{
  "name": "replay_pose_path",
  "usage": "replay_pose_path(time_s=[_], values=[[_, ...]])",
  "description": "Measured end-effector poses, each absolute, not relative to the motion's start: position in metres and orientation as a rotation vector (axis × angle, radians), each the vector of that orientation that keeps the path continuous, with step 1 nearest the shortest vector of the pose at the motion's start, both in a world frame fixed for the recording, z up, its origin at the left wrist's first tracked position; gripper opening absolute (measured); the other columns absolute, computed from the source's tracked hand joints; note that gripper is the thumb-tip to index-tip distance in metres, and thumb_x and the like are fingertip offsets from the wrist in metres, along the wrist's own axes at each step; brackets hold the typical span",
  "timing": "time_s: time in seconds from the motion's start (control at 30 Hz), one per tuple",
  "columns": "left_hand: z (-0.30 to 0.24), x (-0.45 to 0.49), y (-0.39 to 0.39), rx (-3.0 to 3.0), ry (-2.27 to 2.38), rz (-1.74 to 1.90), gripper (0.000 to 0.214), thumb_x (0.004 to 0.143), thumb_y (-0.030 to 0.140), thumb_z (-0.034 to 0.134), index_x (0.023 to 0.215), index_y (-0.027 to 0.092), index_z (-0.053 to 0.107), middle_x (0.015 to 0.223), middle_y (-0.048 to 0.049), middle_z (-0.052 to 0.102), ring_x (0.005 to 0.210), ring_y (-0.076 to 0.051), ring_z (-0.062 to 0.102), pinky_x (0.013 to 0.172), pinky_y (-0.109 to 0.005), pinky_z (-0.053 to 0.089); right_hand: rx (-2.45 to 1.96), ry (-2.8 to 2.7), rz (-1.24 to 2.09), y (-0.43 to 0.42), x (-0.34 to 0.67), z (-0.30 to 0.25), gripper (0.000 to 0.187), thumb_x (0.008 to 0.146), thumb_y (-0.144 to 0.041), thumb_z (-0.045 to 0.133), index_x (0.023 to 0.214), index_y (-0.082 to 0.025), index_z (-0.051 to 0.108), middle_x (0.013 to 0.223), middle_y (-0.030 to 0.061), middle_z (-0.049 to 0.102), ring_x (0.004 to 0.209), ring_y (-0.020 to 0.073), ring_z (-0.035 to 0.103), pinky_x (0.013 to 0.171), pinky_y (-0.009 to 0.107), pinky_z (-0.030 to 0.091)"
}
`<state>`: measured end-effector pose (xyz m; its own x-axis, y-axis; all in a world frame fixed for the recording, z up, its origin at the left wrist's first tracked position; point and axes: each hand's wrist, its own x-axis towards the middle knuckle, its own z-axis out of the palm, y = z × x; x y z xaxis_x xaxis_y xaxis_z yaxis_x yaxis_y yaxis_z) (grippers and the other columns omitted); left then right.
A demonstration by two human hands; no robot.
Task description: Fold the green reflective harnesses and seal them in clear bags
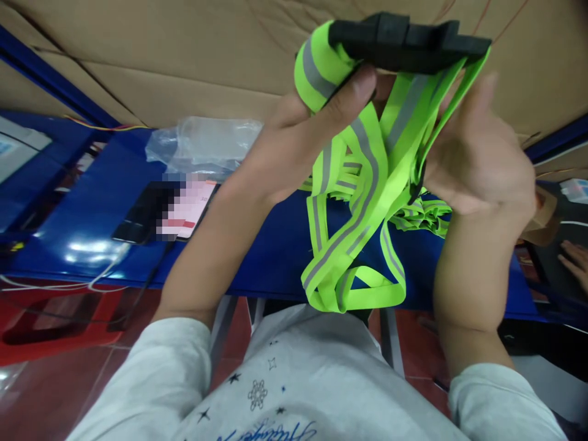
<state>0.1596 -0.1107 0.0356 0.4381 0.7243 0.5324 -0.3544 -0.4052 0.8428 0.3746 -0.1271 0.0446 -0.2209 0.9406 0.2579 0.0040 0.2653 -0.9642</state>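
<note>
Neon-yellow reflective straps (370, 165) with grey stripes hang in loops in front of me, over the table. A black plastic buckle (408, 44) sits at their top. My left hand (321, 119) is closed around the strap just below the buckle's left end, its thumb lying on the upper side. At the right edge of the hanging loops, my right hand (482, 156) is closed on the strap beside a small black slider (417, 182). Its fingers are partly hidden behind the webbing and slightly blurred.
More reflective straps (420, 215) lie heaped on the blue table (271, 245). Clear plastic bags (211, 144) and two phones (142, 211) (188, 208) rest at left, near a white cable (108, 269). Cardboard (184, 55) stands behind. Another person's hand (576, 260) shows far right; a red stool (55, 318) stands lower left.
</note>
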Motion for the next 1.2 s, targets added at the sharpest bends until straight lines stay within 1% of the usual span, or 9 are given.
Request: replay_pose_path(time_s=[0.2,0.33,0.5,0.63,0.8,0.93,1.07,1.13,1.2], values=[[0.042,0.143,-0.114,1.838,0.513,1.1,0.025,0.102,0.042,0.065,0.116,0.029,0.08,0.123,0.0046,0.076,0.133,-0.022,0.064,0.117,-0.033,0.049,-0.828,-1.469,1.059,-0.136,0.348,0.042,0.015,0.082,-0.035,0.085,0.095,-0.039,0.08,0.123,-0.0064,0.078,0.134,0.0289,0.066,0.121,0.043,0.052],[0.043,0.138,-0.113,1.876,0.598,1.031,0.028,0.098,0.045,0.07,0.117,0.028,0.08,0.118,0.0021,0.075,0.126,-0.026,0.066,0.111,-0.037,0.05,-0.771,-1.46,1.165,-0.143,0.349,0.048,0.028,0.088,-0.024,0.072,0.113,-0.035,0.079,0.135,-0.0033,0.074,0.141,0.03,0.062,0.119,0.049,0.054],[0.041,0.141,-0.11,1.786,0.603,1.146,0.03,0.097,0.05,0.072,0.111,0.025,0.081,0.11,-0.0027,0.074,0.124,-0.028,0.066,0.111,-0.038,0.049,-0.708,-1.513,1.362,-0.138,0.363,0.049,0.059,0.077,-0.031,0.085,0.134,-0.034,0.071,0.149,-0.0025,0.066,0.145,0.0307,0.058,0.12,0.052,0.053],[0.042,0.147,-0.113,1.696,0.673,1.172,0.028,0.092,0.044,0.078,0.109,0.021,0.079,0.113,-0.0019,0.075,0.121,-0.028,0.067,0.106,-0.038,0.052,-0.684,-1.487,1.263,-0.131,0.364,0.044,0.05,0.076,-0.021,0.088,0.124,-0.032,0.077,0.123,-0.0039,0.078,0.123,0.0235,0.073,0.122,0.045,0.052],[0.04,0.153,-0.111,1.488,0.526,1.051,0.021,0.087,0.038,0.08,0.091,0.017,0.077,0.097,-0.0034,0.078,0.098,-0.023,0.073,0.093,-0.037,0.058,-0.72,-1.4,1.212,-0.125,0.366,0.042,0.049,0.069,-0.027,0.094,0.114,-0.034,0.079,0.095,-0.0034,0.078,0.094,0.0246,0.077,0.101,0.051,0.063],[0.035,0.156,-0.109,1.463,0.383,1.035,0.015,0.088,0.032,0.082,0.089,0.019,0.075,0.079,-0.0011,0.069,0.073,-0.015,0.066,0.074,-0.033,0.056,-0.767,-1.352,1.198,-0.12,0.368,0.04,0.052,0.063,-0.022,0.096,0.111,-0.033,0.079,0.1,-0.0038,0.078,0.096,0.0248,0.075,0.101,0.049,0.062],[0.024,0.166,-0.106,1.524,0.468,1.1,0.027,0.083,0.039,0.088,0.089,0.019,0.071,0.089,-0.0008,0.065,0.068,-0.011,0.056,0.062,-0.028,0.048,-0.789,-1.323,1.095,-0.119,0.362,0.036,0.053,0.063,-0.014,0.092,0.111,-0.032,0.078,0.11,-0.0042,0.08,0.109,0.0236,0.075,0.111,0.044,0.059],[0.016,0.172,-0.103,1.543,0.568,1.181,0.033,0.08,0.041,0.09,0.098,0.019,0.073,0.098,-0.0015,0.07,0.076,-0.013,0.061,0.068,-0.028,0.052,-0.779,-1.314,1.088,-0.12,0.357,0.034,0.054,0.063,-0.014,0.089,0.113,-0.032,0.077,0.113,-0.0057,0.08,0.119,0.022,0.073,0.117,0.041,0.055],[0.01,0.177,-0.101,1.56,0.625,1.271,0.045,0.078,0.039,0.091,0.115,0.021,0.072,0.112,-0.0018,0.076,0.098,-0.018,0.069,0.087,-0.029,0.057,-0.791,-1.345,1.102,-0.12,0.353,0.033,0.055,0.063,-0.02,0.087,0.115,-0.034,0.076,0.118,-0.0062,0.079,0.127,0.0226,0.07,0.12,0.04,0.053]])
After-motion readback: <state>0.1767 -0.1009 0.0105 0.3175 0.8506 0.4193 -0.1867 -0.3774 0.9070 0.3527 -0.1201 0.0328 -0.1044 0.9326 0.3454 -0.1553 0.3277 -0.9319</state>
